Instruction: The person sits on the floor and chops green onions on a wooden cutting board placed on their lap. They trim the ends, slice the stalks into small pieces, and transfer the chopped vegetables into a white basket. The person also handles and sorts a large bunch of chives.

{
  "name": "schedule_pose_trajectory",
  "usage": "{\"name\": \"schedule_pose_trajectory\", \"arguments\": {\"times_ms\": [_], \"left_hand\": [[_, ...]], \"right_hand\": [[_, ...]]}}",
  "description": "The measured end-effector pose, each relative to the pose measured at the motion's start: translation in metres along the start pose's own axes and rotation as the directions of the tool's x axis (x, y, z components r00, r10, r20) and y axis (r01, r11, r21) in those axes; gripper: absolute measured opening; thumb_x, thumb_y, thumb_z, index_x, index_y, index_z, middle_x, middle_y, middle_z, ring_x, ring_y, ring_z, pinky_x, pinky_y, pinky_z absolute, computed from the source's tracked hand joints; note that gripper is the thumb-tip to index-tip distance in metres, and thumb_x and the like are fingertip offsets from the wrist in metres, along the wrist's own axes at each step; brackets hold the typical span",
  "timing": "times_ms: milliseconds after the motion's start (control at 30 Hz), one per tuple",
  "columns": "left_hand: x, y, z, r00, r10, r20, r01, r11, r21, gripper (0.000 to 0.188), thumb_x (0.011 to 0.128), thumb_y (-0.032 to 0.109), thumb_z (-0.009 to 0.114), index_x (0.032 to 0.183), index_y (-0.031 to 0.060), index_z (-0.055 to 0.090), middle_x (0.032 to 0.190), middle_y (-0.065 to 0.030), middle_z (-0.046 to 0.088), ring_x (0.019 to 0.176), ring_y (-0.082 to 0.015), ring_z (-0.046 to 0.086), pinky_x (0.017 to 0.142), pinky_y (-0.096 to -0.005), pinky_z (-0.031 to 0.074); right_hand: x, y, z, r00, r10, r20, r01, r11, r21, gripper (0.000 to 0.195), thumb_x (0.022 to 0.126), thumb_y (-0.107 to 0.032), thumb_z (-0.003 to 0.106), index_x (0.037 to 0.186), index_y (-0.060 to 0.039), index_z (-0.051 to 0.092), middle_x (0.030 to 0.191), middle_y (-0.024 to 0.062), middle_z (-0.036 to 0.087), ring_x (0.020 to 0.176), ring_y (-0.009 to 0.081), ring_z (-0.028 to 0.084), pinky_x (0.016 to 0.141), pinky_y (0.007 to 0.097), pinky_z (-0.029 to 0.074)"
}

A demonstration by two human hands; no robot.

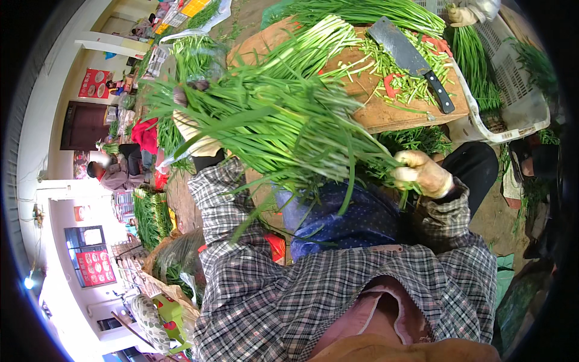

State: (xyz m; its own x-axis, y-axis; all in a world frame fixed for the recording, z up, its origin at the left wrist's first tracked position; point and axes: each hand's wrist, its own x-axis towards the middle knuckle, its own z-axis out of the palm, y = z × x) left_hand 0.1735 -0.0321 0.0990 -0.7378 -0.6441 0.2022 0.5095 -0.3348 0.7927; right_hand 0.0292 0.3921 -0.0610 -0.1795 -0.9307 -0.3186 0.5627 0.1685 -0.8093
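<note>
A large loose bundle of green garlic chives (289,122) spans the space between my gloved hands, above my lap. My left hand (192,124) is under and around the leafy end at the left, its fingers partly hidden by leaves. My right hand (420,174) pinches some strands at the bundle's right end. Beyond the bundle, a cleaver (400,47) with a black handle lies on a wooden board (393,118), over chopped pale stem ends (414,92). Trimmed chives (316,43) lie on the board's far left part.
A white plastic crate (511,131) stands at the right, where another person's gloved hand (463,17) holds hanging chives (475,68). More chives (375,11) lie beyond the board. Plastic bags of greens (194,56) stand at upper left. A person (122,174) sits farther left.
</note>
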Motion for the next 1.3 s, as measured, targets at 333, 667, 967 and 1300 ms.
{"name": "schedule_pose_trajectory", "arguments": {"times_ms": [333,667,967,1300], "left_hand": [[-0.004,0.004,0.011,0.998,0.068,-0.017,-0.068,0.998,-0.004,0.033,0.097,0.035,0.069,0.110,0.0038,0.069,0.103,-0.0116,0.074,0.097,-0.0272,0.070,0.094,-0.0478,0.057],[-0.016,-0.009,0.049,1.000,-0.012,-0.005,0.013,0.998,0.060,0.031,0.099,0.038,0.066,0.111,0.0089,0.069,0.106,-0.0088,0.073,0.102,-0.0272,0.068,0.102,-0.0504,0.051],[0.011,0.017,-0.013,0.998,0.064,0.024,-0.067,0.968,0.241,0.038,0.103,0.043,0.057,0.117,0.0085,0.064,0.110,-0.0116,0.067,0.106,-0.0295,0.065,0.100,-0.0540,0.053],[0.001,-0.008,0.044,1.000,0.026,-0.008,-0.026,1.000,-0.008,0.038,0.096,0.043,0.068,0.100,0.0052,0.070,0.099,-0.0083,0.073,0.108,-0.0329,0.064,0.102,-0.0532,0.049]], "right_hand": [[0.046,-0.013,0.019,0.672,-0.683,-0.287,-0.154,0.250,-0.956,0.087,0.081,-0.038,0.084,0.153,-0.0130,0.041,0.115,0.0179,0.067,0.107,0.0368,0.066,0.089,0.0455,0.054],[0.159,-0.051,0.023,0.562,-0.799,-0.214,0.764,0.600,-0.237,0.019,0.105,-0.018,0.058,0.113,-0.0067,0.071,0.114,0.0047,0.071,0.104,0.0189,0.067,0.101,0.0320,0.047],[0.044,0.008,-0.047,0.733,-0.493,-0.469,0.680,0.534,0.502,0.030,0.108,-0.033,0.054,0.106,-0.0051,0.064,0.068,-0.0041,0.050,0.054,0.0101,0.042,0.053,0.0274,0.037],[0.047,-0.039,0.048,0.473,-0.878,-0.071,0.306,0.239,-0.922,0.068,0.084,-0.024,0.083,0.143,-0.0056,0.053,0.127,0.0172,0.067,0.113,0.0345,0.065,0.100,0.0390,0.052]]}}
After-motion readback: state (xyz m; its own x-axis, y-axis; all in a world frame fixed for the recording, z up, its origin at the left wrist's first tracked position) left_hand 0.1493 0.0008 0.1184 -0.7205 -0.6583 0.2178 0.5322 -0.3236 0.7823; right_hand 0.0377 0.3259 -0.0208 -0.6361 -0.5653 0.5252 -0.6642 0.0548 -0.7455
